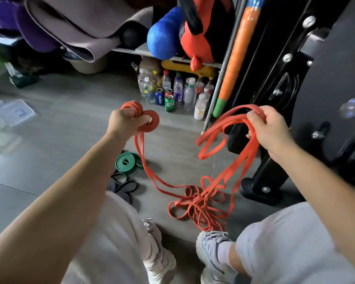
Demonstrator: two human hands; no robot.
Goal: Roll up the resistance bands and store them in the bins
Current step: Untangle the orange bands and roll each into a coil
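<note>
Above the floor [49, 171]: left hand [123, 121] gripped rolled orange bands [150, 120]; right hand [273, 132] clutched loose orange loops [223, 128].

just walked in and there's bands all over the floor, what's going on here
A person is mid-tidy. Their left hand pinches a partly rolled orange resistance band coil, and their right hand grips loose orange loops. Strands from both run down into a tangled heap on the floor by their shoes. A rolled green band and loose black bands lie nearby.
</note>
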